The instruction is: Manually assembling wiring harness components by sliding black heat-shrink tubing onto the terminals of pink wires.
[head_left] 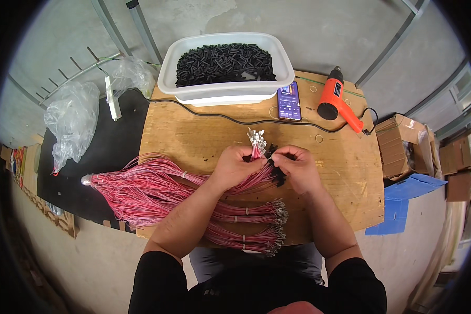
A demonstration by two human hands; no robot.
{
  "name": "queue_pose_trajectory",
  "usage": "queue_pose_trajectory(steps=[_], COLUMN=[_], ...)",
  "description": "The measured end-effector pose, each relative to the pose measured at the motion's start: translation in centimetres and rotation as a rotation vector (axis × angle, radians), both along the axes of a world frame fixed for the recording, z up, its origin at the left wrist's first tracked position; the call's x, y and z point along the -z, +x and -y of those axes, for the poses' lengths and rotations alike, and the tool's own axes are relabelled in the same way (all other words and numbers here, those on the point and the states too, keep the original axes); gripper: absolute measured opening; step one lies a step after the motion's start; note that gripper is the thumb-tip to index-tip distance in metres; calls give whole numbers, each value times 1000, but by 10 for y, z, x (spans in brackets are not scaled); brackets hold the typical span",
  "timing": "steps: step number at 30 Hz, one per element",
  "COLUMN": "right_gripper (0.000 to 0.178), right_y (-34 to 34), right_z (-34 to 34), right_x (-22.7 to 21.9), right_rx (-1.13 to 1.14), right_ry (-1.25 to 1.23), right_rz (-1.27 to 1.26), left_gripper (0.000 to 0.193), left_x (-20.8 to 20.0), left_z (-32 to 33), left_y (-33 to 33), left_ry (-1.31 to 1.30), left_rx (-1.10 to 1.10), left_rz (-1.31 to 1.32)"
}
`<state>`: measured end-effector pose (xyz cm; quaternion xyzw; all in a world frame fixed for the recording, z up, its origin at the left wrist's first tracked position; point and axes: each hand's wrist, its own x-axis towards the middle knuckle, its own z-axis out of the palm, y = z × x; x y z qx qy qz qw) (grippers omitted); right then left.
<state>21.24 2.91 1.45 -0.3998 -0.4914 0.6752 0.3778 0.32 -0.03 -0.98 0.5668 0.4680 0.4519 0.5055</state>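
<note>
My left hand [234, 167] is closed around a bundle of red and white wires [256, 152], whose bare metal terminals [256, 138] point up and away from me. Close by on its right, my right hand [300, 166] has thumb and forefinger pinched together at the bundle's edge; what they hold is too small to make out. Several small black tubes [279, 178] lie beneath and beside the right fingers. The wires run left into a large loose hank [146, 191]. Nearer to me, more tied bundles [246, 211] end in metal terminals.
A white plastic tub [225, 91] full of black tubes [225, 63] stands at the back. Right of it are a phone [289, 102] and an orange heat gun [336, 99]. A black cable [230, 120] crosses the wooden table [345, 178]. Plastic bags [76, 118] lie left, cardboard boxes [403, 146] right.
</note>
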Motion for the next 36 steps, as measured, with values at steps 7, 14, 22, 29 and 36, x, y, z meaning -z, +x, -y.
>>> queue_pose_trajectory(steps=[7, 14, 22, 29, 36], right_gripper=[19, 16, 15, 13, 17], right_y=[32, 22, 13, 14, 4], right_z=[-34, -27, -16, -14, -3], right_x=[15, 12, 1, 3, -5], right_rx=[247, 208, 139, 85, 55], right_ry=[-420, -348, -237, -150, -19], right_rz=[-660, -595, -470, -325, -157], left_gripper=[12, 11, 12, 10, 7], left_x=[-1, -3, -4, -4, -7], left_z=[-3, -2, -1, -2, -2], left_y=[3, 2, 1, 0, -3], left_ry=[-108, -130, -138, -134, -156], left_rx=[3, 14, 20, 20, 46], left_rz=[210, 263, 279, 324, 333])
